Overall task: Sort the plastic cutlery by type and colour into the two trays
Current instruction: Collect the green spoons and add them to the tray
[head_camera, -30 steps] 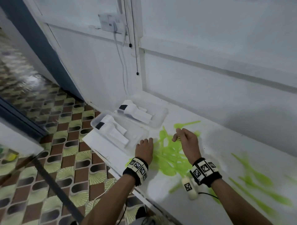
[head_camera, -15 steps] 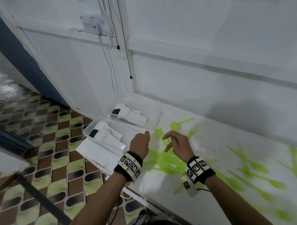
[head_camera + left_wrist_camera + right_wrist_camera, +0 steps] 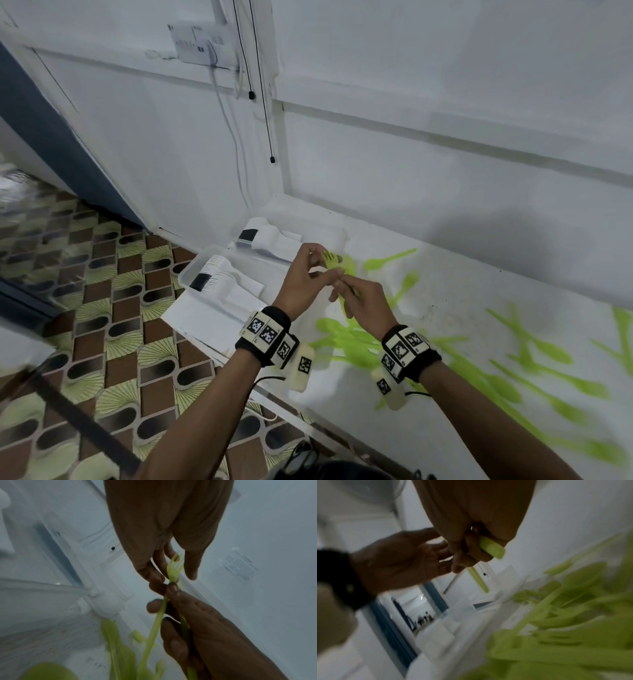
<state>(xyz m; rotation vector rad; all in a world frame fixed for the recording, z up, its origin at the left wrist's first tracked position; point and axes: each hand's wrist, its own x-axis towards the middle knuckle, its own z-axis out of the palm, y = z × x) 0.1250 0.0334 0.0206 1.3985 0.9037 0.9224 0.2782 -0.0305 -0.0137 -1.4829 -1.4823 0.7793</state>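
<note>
Both hands are now rising off the surface – right hand is gripping a green fork by its handle, left hand pinching its neck just ahead of that grip. Handover step; next – carrying it leftward to a tray.

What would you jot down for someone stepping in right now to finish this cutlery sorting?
Right hand: grips the handles of a green fork and at least one more green piece, lifted above the table.
Left hand: fingers at the fork's neck, seemingly taking it over; grip unclear.
Trays: two clear ones at the table's left end, each holding stacked white cutlery; no green visible inside.
Green pile: loose under the hands, more green pieces scattered to the right.
Done: white appears sorted.
Left: nearly all the green, starting with the fork in hand.
</note>
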